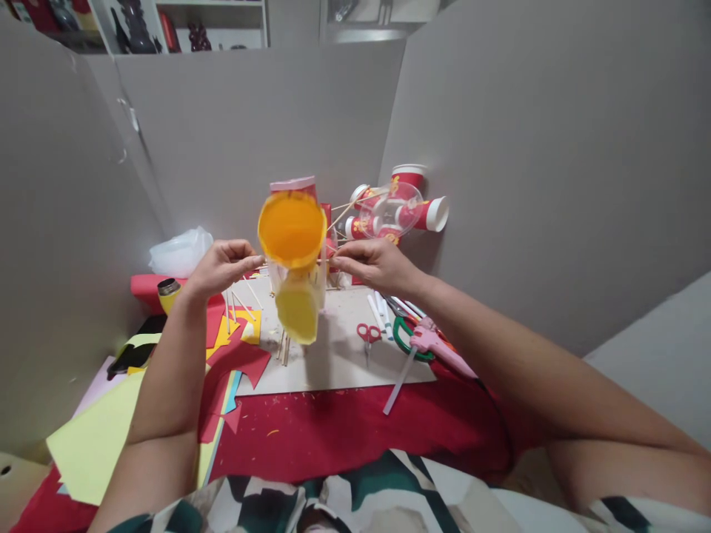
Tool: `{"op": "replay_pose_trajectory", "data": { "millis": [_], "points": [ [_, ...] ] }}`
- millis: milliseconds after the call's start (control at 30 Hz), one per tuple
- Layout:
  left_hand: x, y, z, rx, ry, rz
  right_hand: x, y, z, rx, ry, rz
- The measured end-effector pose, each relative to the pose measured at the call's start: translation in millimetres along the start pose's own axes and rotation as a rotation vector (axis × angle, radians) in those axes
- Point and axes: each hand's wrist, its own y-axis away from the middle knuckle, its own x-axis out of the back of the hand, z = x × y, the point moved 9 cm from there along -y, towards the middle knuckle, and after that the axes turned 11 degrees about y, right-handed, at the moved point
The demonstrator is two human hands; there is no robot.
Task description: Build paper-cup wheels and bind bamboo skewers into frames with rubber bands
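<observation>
In the middle stands a handmade model with a round orange paper disc (292, 228) on top and a yellow panel (298, 307) below, over clear plastic sides. My left hand (227, 266) pinches at the model's left side. On its right side, my right hand (369, 260) pinches the end of a thin wooden stick (326, 260) that meets the model. The part of the stick behind the disc is hidden, so I cannot tell whether both hands hold the same one. Behind the right hand, red paper cups (408, 176) and a clear plastic lid (392, 211) are joined with sticks.
Red-handled scissors (369, 333), markers (381, 311) and a pink glue gun (438, 344) lie right on the white board (338, 370). Coloured paper scraps (233, 363) and a yellow bottle (169, 292) are left. Grey partitions (249, 118) enclose the red-covered table (355, 429).
</observation>
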Motion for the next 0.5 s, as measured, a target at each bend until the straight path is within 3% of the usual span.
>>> {"op": "replay_pose_trajectory", "data": {
  "millis": [300, 500],
  "points": [
    [4.2, -2, -27, 0.170, -0.075, -0.019, -17, -10, 8, 0.036, -0.041, -0.041],
    [8.3, -6, -43, 0.234, 0.087, 0.036, -22, -11, 15, 0.010, -0.031, -0.084]
  ]
}}
